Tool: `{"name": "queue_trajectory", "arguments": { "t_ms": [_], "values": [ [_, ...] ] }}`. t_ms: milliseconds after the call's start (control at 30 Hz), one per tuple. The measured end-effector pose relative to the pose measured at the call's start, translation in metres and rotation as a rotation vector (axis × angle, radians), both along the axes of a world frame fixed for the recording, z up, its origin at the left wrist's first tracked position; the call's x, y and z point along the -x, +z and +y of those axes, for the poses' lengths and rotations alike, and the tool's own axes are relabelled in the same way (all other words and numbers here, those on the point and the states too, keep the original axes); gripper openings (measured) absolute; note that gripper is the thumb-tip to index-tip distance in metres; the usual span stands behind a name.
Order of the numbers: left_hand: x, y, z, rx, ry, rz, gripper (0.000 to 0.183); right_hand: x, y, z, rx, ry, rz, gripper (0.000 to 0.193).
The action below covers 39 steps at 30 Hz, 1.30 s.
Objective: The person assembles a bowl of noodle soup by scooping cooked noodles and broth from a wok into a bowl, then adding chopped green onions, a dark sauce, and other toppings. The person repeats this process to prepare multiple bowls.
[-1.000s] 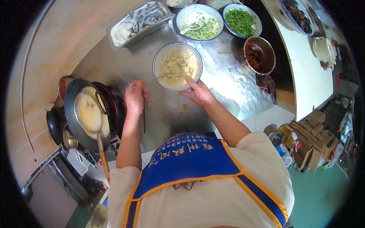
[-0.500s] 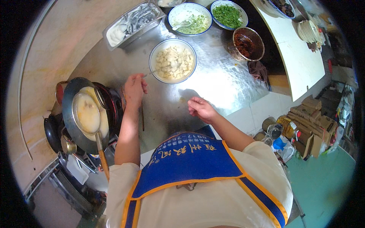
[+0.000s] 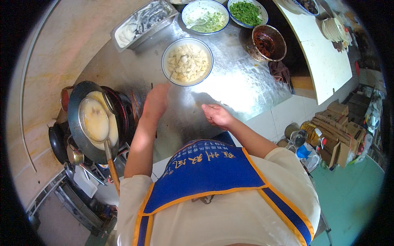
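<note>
A white bowl with a blue rim [image 3: 163, 61] stands on the steel counter, filled with small pale cut pieces [image 3: 193, 65]. A spoon [image 3: 184, 58] dips into them, its handle slanting toward me over the near left rim. My left hand [image 3: 156, 100], closed around the end of that handle, hovers just short of the bowl. My right hand [image 3: 216, 116] is held above the counter's near edge, to the right of the bowl's near side. Its fingers are curled together, and whatever they may hold is hidden.
On the left a wok [image 3: 76, 123] carries a ladle-like strainer [image 3: 95, 123] over cloudy liquid. Along the back stand a steel tray [image 3: 145, 24], a bowl with a white spoon [image 3: 215, 26], a bowl of chopped greens [image 3: 246, 14] and a pot of dark red paste [image 3: 266, 43]. Cardboard [image 3: 334, 127] lies right.
My left hand has shifted right and turned, bringing the spoon's handle more upright across the bowl's near rim. My right hand has hardly moved.
</note>
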<state>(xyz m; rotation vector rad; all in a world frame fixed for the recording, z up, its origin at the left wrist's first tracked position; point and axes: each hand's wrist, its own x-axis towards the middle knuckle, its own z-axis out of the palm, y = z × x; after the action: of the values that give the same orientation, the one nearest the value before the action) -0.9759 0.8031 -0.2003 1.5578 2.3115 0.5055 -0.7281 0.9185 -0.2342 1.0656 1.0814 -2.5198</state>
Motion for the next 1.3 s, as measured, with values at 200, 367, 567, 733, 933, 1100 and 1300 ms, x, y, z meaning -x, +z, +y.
{"name": "queue_trajectory", "arguments": {
  "t_ms": [200,367,567,733,933,1100,1300],
  "values": [
    [-0.011,0.011,-0.004,0.024,-0.118,-0.014,0.031,0.0,-0.007,-0.001,-0.026,0.043,-0.005,0.039],
    [-0.011,0.032,0.0,0.109,-0.018,0.026,0.03,-0.002,-0.006,-0.001,-0.107,0.035,-0.006,0.039],
    [-0.016,0.01,0.011,-0.048,0.354,-0.274,0.026,-0.002,-0.007,-0.004,-0.101,0.054,-0.035,0.039],
    [-0.033,0.017,-0.026,-0.178,0.143,-0.118,0.023,-0.006,-0.012,-0.004,-0.088,0.067,-0.028,0.037],
    [-0.039,0.023,-0.024,-0.169,0.083,-0.12,0.029,-0.006,-0.026,0.001,-0.058,0.085,0.024,0.04],
    [-0.044,0.039,-0.019,-0.139,0.102,-0.007,0.029,-0.005,-0.021,0.014,-0.192,0.132,-0.023,0.042],
    [0.003,0.051,0.015,-0.377,0.264,0.116,0.024,0.015,0.04,0.08,-0.234,0.128,0.161,0.034]
  ]
}}
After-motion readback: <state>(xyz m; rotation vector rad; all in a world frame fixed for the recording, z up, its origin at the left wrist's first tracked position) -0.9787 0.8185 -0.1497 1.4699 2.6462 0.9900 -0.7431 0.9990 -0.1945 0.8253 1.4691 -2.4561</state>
